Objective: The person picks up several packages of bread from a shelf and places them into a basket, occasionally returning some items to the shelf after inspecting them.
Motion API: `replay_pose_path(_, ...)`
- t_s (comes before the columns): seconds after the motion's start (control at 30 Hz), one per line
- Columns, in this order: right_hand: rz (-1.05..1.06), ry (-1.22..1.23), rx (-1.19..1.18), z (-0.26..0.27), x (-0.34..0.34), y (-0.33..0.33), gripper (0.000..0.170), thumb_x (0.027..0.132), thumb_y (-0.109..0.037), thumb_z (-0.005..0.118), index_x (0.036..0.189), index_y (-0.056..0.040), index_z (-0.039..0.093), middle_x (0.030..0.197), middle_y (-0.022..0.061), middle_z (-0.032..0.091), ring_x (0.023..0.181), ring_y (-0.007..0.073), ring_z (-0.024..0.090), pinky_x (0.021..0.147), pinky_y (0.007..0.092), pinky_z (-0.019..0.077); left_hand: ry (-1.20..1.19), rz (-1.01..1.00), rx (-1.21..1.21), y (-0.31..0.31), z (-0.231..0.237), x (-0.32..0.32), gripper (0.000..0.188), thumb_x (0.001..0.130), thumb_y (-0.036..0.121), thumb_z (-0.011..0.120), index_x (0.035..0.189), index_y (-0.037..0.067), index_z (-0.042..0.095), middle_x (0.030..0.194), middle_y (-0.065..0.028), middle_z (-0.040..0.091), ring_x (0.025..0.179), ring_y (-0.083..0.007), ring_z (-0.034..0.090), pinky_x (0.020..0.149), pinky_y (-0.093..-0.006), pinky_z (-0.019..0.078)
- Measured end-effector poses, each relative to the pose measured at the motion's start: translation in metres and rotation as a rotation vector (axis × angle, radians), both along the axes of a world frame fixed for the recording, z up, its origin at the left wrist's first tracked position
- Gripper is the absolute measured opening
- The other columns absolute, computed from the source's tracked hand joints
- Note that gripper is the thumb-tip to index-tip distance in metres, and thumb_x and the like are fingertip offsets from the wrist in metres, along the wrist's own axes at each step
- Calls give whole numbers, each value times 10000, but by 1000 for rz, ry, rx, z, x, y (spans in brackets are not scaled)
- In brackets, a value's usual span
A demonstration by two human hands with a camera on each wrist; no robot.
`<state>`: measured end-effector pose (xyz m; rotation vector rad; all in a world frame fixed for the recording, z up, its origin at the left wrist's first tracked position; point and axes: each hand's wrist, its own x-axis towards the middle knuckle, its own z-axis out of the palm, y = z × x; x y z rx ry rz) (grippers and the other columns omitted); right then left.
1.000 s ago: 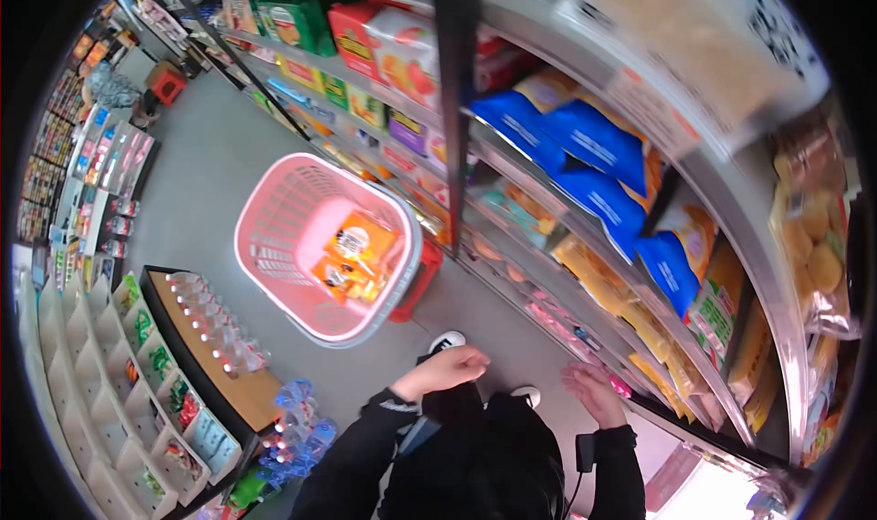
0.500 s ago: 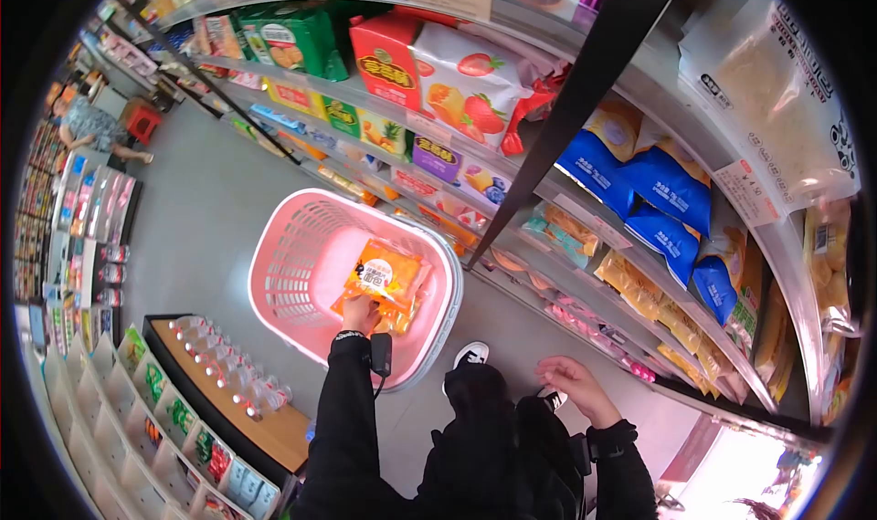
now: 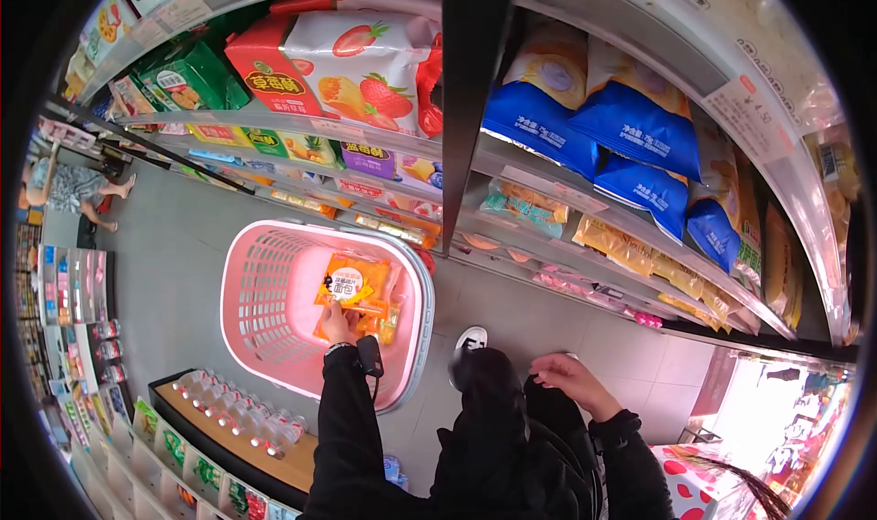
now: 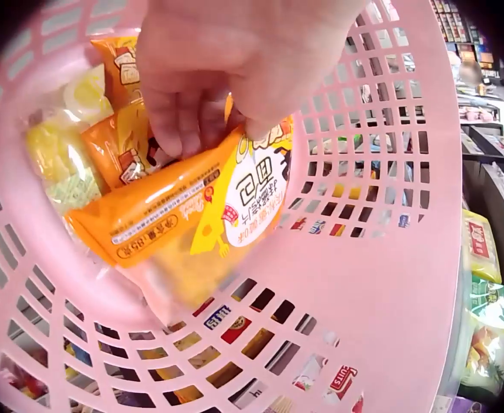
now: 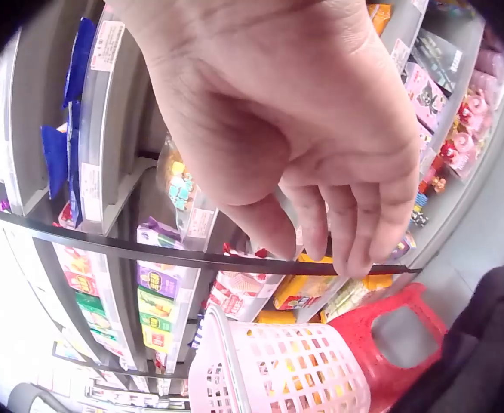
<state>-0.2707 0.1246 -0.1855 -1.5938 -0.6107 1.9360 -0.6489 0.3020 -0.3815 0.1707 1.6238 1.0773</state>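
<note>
Inside the pink basket (image 3: 265, 292), my left hand (image 3: 338, 326) pinches the edge of an orange bread bag (image 4: 162, 219) between thumb and fingers. In the left wrist view that bag is tilted, with its printed front and white oval label showing. Other orange packs (image 4: 114, 142) and a clear pack with yellow contents (image 4: 58, 163) lie beside it. My right hand (image 3: 577, 385) hangs in front of my body, fingers loosely bent and holding nothing. The right wrist view shows its palm (image 5: 295, 138) with shelves beyond.
A red stool (image 5: 428, 314) stands under the basket. Shelves ahead bear a strawberry-printed pack (image 3: 365, 73) and blue snack bags (image 3: 639, 132), with a dark upright post (image 3: 470, 109) between. Bottles (image 3: 242, 415) line a low wooden stand at left. Another person (image 3: 68, 187) is at far left.
My left hand has gone from in front of my body into the basket and taken hold of the orange bread bag. My right hand stays in front of me, holding nothing. The head view has turned.
</note>
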Motion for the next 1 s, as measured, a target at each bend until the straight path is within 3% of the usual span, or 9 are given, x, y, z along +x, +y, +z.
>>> replay_pose_path(0.2, 65, 53, 54, 16, -15, 18, 276, 804, -126, 503, 1049, -6, 463, 979, 81, 528, 882, 130, 513, 773, 249, 404, 17, -52, 281, 5, 82, 10, 122, 829, 185, 462, 774, 84, 422, 801, -16, 508, 688, -117, 506, 574, -210, 439)
replay_pose_path(0.4, 176, 203, 156, 19, -32, 44, 295, 802, -107, 502, 1070, 1, 444, 984, 91, 520, 899, 141, 511, 794, 260, 405, -25, -94, 472, -33, 192, 3, 143, 838, 140, 444, 942, 42, 429, 954, -62, 511, 850, -160, 518, 730, -321, 446)
replay_pose_path(0.53, 310, 362, 265, 25, -60, 62, 386, 798, -120, 530, 1136, -12, 379, 1054, 103, 488, 978, 162, 473, 841, 290, 381, -151, -26, 602, -65, 265, 39, 190, 846, 143, 438, 1001, 36, 420, 1029, -71, 504, 922, -164, 507, 781, -322, 423)
replay_pose_path(0.57, 347, 379, 280, 38, -68, 69, 442, 793, -121, 540, 1173, -16, 339, 1080, 106, 473, 1010, 171, 456, 864, 298, 364, -191, -13, 622, -73, 271, 48, 253, 847, 155, 436, 1068, 36, 404, 1069, -76, 490, 964, -177, 489, 809, -338, 409)
replay_pose_path(0.63, 192, 635, 335, 41, -79, 68, 541, 784, -125, 554, 1227, -42, 256, 1148, 100, 426, 1059, 182, 423, 895, 306, 332, -235, -39, 652, -83, 283, 75, 270, 853, 156, 415, 1095, 38, 393, 1097, -74, 474, 991, -178, 476, 832, -348, 397)
replay_pose_path(0.67, 182, 622, 335, 44, -81, 68, 541, 784, -125, 554, 1227, -42, 256, 1148, 100, 426, 1059, 182, 423, 895, 306, 332, -268, -55, 679, -89, 286, 89, 288, 859, 157, 395, 1122, 41, 382, 1125, -73, 458, 1019, -180, 462, 856, -357, 386)
replay_pose_path(0.77, -122, 1082, 375, 64, -63, 64, 540, 767, -93, 566, 1222, -74, 275, 1163, 41, 397, 1107, 149, 359, 940, 312, 268, -381, -146, 729, -102, 285, 139, 320, 853, 161, 404, 1151, 54, 361, 1142, -70, 443, 1041, -187, 442, 886, -367, 355)
replay_pose_path(0.87, -238, 936, 146, 60, -18, 41, 497, 769, -95, 564, 1198, -61, 316, 1153, 34, 406, 1097, 143, 367, 922, 301, 285, -466, -224, 705, -116, 273, 182, 368, 839, 164, 435, 1180, 71, 334, 1148, -67, 436, 1049, -190, 433, 893, -373, 348)
replay_pose_path(1.0, -342, 840, 172, 23, 39, 9, 364, 783, -50, 527, 1127, -27, 408, 1106, 52, 462, 1033, 147, 431, 855, 288, 354, -606, -258, 615, -135, 254, 244, 401, 810, 117, 487, 1177, 48, 342, 1137, -86, 447, 1050, -203, 439, 892, -374, 361)
